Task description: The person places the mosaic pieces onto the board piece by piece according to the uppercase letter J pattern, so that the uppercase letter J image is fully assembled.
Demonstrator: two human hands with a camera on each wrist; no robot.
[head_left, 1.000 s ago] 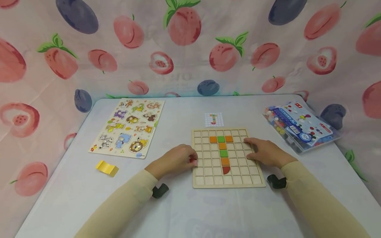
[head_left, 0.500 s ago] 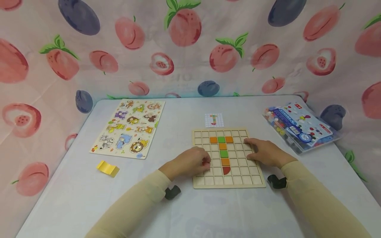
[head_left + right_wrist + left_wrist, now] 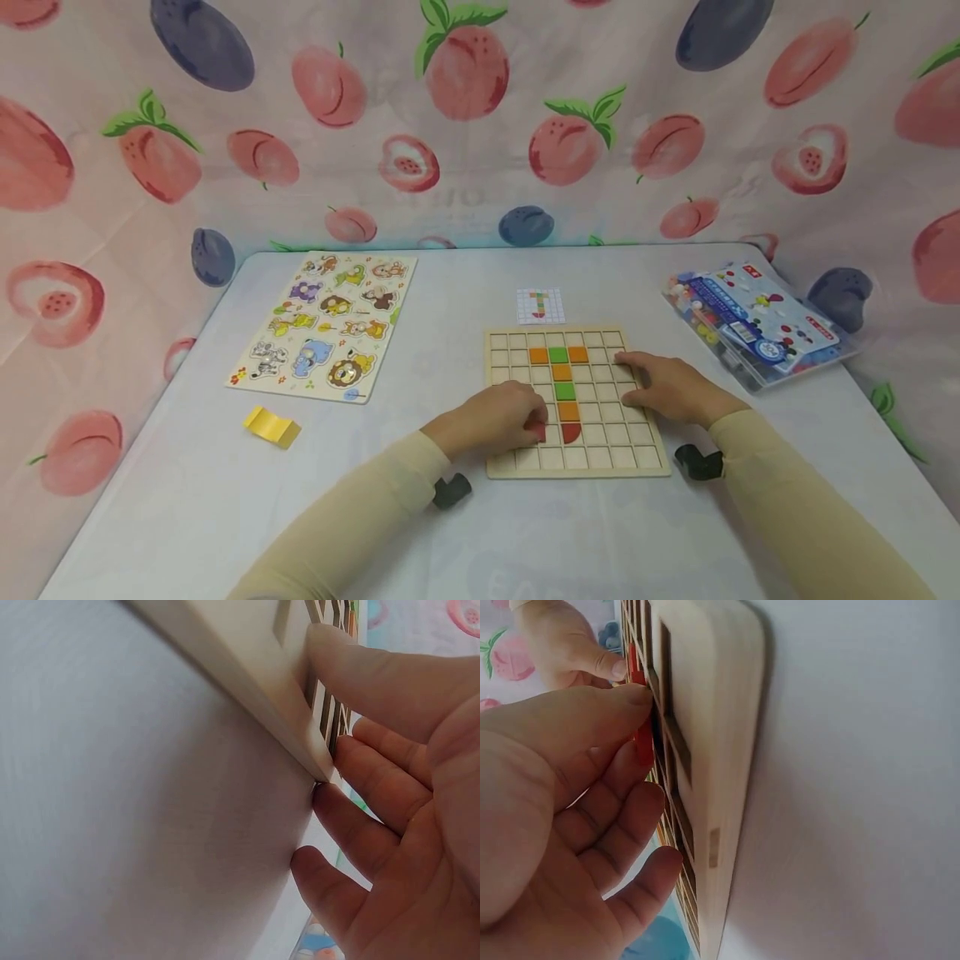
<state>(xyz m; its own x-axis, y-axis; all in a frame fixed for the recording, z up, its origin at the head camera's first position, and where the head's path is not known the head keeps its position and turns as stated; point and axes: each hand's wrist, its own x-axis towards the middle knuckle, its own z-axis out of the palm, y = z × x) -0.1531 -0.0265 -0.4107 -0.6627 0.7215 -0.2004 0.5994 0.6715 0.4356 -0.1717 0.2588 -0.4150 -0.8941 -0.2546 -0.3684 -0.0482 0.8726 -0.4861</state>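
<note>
A wooden grid board [image 3: 615, 458] lies flat on the table, with orange and green square tiles [image 3: 564, 391] forming a T shape. At the foot of its stem sits a red rounded tile [image 3: 572, 432]. Just left of that tile, my left hand [image 3: 498, 414] pinches another red tile [image 3: 644, 746] between thumb and fingers, close over the board; its shape is mostly hidden. My right hand [image 3: 675, 387] rests at the board's right edge. In the right wrist view its thumb [image 3: 375, 679] touches the board's top, with the other fingers spread loosely along the side.
Behind the board lies a small pattern card [image 3: 540, 306]. An animal puzzle board [image 3: 322, 333] is at the left, with a bent yellow piece [image 3: 272, 427] in front of it. A clear plastic case [image 3: 757, 325] stands at the right.
My left hand has moved right from the board's left edge to beside the red rounded tile, and the red tile it pinches now shows. My right hand has stayed in place.
</note>
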